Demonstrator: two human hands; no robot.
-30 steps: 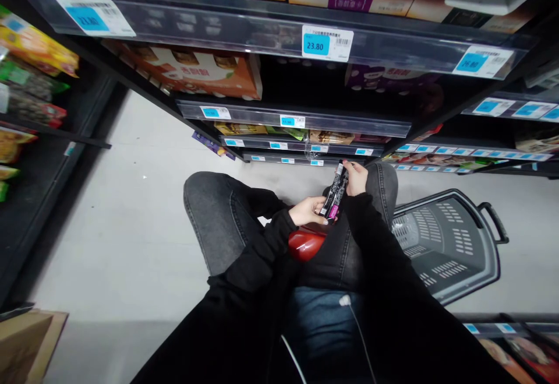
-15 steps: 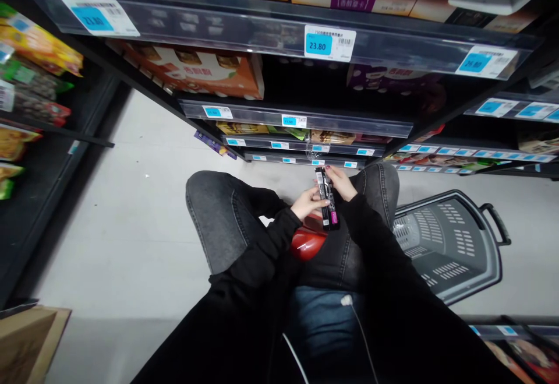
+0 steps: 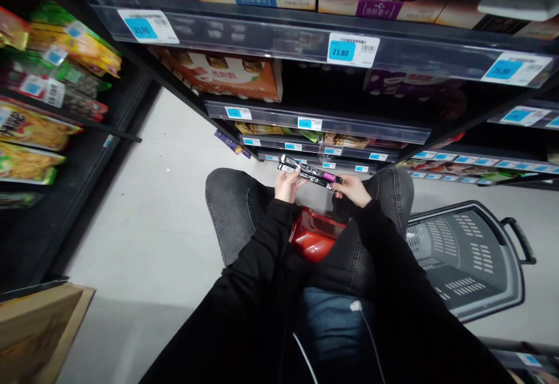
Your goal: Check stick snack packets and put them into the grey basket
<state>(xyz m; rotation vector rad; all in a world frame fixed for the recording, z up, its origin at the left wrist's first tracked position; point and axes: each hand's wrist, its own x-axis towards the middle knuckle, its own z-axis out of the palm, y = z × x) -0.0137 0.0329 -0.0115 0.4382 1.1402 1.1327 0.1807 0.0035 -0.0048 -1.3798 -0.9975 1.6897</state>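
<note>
A slim black box [image 3: 312, 173] with a magenta patch and white print lies nearly level between my hands, above my lap. Around its left end my left hand [image 3: 287, 185] is closed, thumb on the near face. My right hand [image 3: 353, 189] pinches the other end, by the magenta patch. Below the box, a glossy red object [image 3: 315, 235] rests between my crossed legs; its kind is not clear, and my thigh and sleeve cover parts of it.
A grey shopping basket [image 3: 469, 256] stands on the floor at my right. Ahead is a shelf [image 3: 271, 30] with price tags and boxed goods. Bagged snacks [image 3: 65, 46] fill the left rack. A cardboard box [image 3: 48, 331] is at the lower left.
The black box has turned from upright to nearly level. My left hand has moved to its left end and my right hand to its right end. The view has shifted a little left.
</note>
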